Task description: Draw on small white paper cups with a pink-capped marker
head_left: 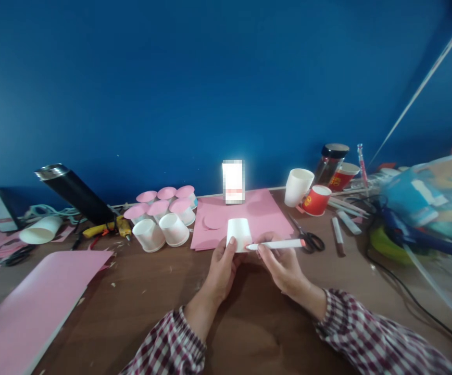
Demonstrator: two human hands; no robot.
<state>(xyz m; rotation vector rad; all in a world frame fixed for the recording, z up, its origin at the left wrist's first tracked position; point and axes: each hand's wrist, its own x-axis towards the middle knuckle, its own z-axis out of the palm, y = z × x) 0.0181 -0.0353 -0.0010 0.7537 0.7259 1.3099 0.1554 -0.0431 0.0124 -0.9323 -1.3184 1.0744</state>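
My left hand (225, 263) grips a white paper cup (239, 232), with the thumb across its near side. Between the fingers of my right hand (283, 265) lies a white marker (280, 244) with an orange-red end on the right. Its tip points left and meets or almost meets the lower right of the cup; contact is hard to make out. Behind the cup are pink paper sheets (265, 208) with a pink paper disc (212, 222) on top. Scissors (315, 242) with black handles lie right of my right hand.
Several white cups topped with pink discs (136, 211) stand left of the sheets. A white cup (299, 185) and a red cup (317, 200) are at right. A yellow glue gun (107, 227), black flask (75, 192), pink stack (46, 307) and cable (413, 312) lie farther out.
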